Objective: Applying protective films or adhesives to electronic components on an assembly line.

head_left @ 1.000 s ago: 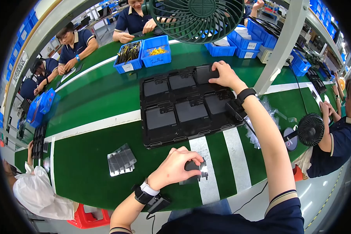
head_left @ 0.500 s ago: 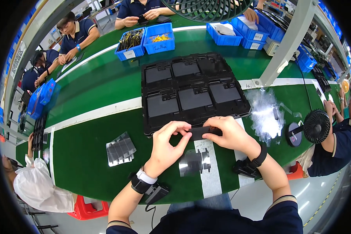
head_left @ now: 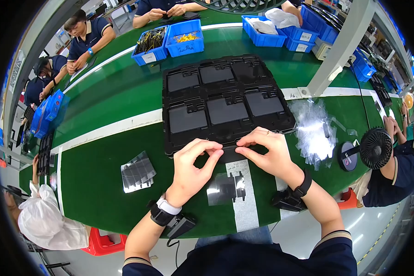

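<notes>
My left hand [head_left: 194, 164] and my right hand [head_left: 267, 152] grip the two ends of a flat black rectangular part [head_left: 229, 154], held just above the green belt at the near edge of a black moulded tray [head_left: 225, 105]. Five of the tray's six pockets hold dark grey flat parts; the far right pocket [head_left: 249, 70] is bare. Below my hands a shiny film piece [head_left: 225, 187] lies on the white stripe.
A stack of shiny film pieces [head_left: 137, 172] lies to the left. Loose clear films [head_left: 313, 129] are heaped to the right beside a small black fan [head_left: 375, 147]. Blue bins [head_left: 168, 42] stand beyond the tray. Other people work along the belt's far and left sides.
My right hand took the part from the tray's far right pocket and brought it to the near edge. My left hand left the film piece and now grips the part's left end.
</notes>
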A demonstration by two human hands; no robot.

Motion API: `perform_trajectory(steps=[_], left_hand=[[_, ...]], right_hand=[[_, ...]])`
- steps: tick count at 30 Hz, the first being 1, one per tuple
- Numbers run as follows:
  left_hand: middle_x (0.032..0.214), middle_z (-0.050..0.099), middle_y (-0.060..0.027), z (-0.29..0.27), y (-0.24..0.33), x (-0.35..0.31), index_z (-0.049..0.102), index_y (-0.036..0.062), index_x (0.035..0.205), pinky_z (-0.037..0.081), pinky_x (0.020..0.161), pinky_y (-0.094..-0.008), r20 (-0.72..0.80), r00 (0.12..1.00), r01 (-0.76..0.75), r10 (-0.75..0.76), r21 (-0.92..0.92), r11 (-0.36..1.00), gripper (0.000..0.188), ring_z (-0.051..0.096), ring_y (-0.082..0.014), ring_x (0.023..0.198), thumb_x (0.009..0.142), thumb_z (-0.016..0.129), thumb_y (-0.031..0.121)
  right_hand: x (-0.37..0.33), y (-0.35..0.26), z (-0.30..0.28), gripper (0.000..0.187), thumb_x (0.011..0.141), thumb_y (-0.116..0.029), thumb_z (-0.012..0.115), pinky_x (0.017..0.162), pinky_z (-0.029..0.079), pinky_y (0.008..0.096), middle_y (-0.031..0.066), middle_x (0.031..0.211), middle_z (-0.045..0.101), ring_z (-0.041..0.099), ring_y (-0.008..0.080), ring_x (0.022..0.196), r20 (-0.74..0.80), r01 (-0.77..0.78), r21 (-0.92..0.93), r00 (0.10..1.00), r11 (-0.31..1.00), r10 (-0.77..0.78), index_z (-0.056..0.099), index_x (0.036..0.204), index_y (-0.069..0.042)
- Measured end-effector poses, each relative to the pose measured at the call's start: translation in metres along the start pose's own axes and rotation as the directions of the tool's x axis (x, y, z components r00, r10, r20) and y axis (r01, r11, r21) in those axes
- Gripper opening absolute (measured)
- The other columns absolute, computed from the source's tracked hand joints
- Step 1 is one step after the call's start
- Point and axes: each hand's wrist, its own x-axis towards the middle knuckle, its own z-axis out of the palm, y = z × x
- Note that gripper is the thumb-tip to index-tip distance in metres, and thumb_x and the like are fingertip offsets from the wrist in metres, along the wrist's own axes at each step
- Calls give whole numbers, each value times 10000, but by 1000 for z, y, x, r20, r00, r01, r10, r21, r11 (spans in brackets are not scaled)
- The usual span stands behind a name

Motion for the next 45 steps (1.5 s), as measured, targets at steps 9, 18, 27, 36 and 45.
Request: perform_trajectory(steps=[9, 18, 27, 36, 45], left_hand=[[812, 663, -75, 0, 2, 1, 676, 23, 880, 500, 615, -250, 13, 1000, 10, -11, 59, 998, 115, 630, -130, 636, 773, 720, 24], [828, 658, -72, 1, 5, 0, 672, 12, 885, 492, 582, -245, 25, 999, 45, -46, 36, 998, 93, 623, -125, 618, 798, 701, 27], [835, 644, -49, 1, -1, -1, 655, 43, 945, 455, 568, -239, 92, 995, 20, -28, 86, 996, 163, 601, -99, 601, 791, 706, 51], [589, 546, -2, -3, -5, -8, 594, -23, 834, 322, 462, -216, 401, 863, 398, -308, -163, 903, 151, 415, -11, 504, 889, 627, 113], [520, 447, 3, -3, -3, -8, 545, -15, 702, 285, 462, -229, 334, 929, 240, -156, -229, 943, 215, 359, -22, 488, 874, 626, 84]], right_hand=[[1, -1, -2, 116, 756, -92, 750, 610, 501, 256, 67, 743, 680, 631, 153, 666, 15, -69, 37, 998, 997, 69, 693, 838, -33], [0, -3, -1, 111, 785, -49, 714, 661, 508, 242, 69, 812, 673, 630, 122, 699, 83, -186, 150, 981, 971, 175, 669, 870, 6], [-3, 1, 1, 289, 806, -35, 693, 705, 516, 251, 46, 797, 629, 599, 85, 718, 171, -96, 90, 982, 991, 80, 591, 1076, -20], [-6, -5, -2, 437, 800, -12, 688, 651, 484, 214, -13, 710, 615, 559, 37, 660, 158, -271, 415, 962, 869, 225, 578, 1219, -71], [-10, -2, -4, 466, 798, -6, 692, 635, 488, 225, 42, 950, 662, 575, 48, 708, 227, -219, 442, 965, 870, 128, 573, 1244, -73]])
